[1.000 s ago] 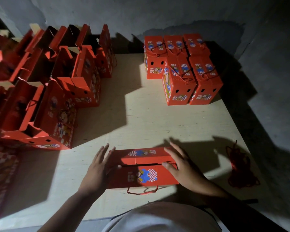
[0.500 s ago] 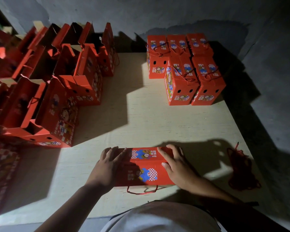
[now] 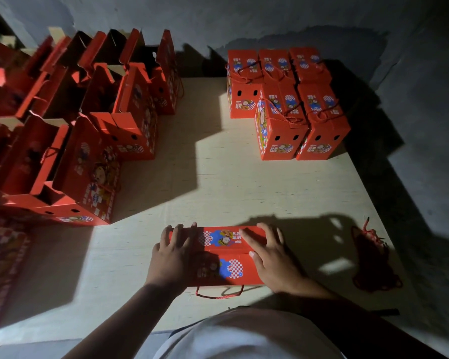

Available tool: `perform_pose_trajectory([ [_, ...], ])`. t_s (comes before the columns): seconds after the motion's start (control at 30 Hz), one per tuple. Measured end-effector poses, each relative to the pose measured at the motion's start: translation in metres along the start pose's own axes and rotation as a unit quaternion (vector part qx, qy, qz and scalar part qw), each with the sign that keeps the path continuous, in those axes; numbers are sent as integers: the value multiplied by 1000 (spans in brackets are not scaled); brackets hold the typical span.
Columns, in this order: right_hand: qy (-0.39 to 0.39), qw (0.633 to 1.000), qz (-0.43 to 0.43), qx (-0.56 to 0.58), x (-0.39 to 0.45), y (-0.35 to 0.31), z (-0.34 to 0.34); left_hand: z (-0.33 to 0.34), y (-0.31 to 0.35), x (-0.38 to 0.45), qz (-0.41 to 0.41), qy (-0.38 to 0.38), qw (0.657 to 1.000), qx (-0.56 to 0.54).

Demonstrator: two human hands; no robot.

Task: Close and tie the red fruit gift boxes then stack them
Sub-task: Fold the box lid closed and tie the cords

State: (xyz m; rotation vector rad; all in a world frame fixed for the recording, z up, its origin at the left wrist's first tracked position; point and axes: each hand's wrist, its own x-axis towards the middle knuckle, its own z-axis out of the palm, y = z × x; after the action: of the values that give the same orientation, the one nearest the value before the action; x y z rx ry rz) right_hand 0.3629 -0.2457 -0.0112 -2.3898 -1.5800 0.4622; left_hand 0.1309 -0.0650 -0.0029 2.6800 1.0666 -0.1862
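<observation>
- Since a second ago, the two flaps of the red box point(image 3: 227, 255) have gone down flat.
- The box sits at the lower middle of the pale tabletop point(image 3: 218, 182).
- The left hand point(image 3: 171, 255) and right hand point(image 3: 272, 257) press its top, each grip spread flat.
- Closed boxes point(image 3: 283, 104) stand upper right, open boxes point(image 3: 88, 120) upper left.
- A grey wall point(image 3: 244, 22) is behind.

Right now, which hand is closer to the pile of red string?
The right hand. It presses on the right end of the red box, with the red string pile lying apart on the table further right. The left hand rests on the box's left end, farther away.
</observation>
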Motion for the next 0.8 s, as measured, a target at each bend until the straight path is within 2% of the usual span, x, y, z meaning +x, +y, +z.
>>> perform_pose_trajectory([
  [0.43, 0, 1000, 7, -17, -3, 0, 14, 5, 14, 0, -22, -7, 1000, -8],
  [0.63, -8, 1000, -22, -20, -15, 5, 21, 15, -2, -16, 36, 13, 997, -66],
  [0.8, -19, 999, -22, -27, -25, 7, 16, 23, -18, -39, 84, 39, 994, -63],
])
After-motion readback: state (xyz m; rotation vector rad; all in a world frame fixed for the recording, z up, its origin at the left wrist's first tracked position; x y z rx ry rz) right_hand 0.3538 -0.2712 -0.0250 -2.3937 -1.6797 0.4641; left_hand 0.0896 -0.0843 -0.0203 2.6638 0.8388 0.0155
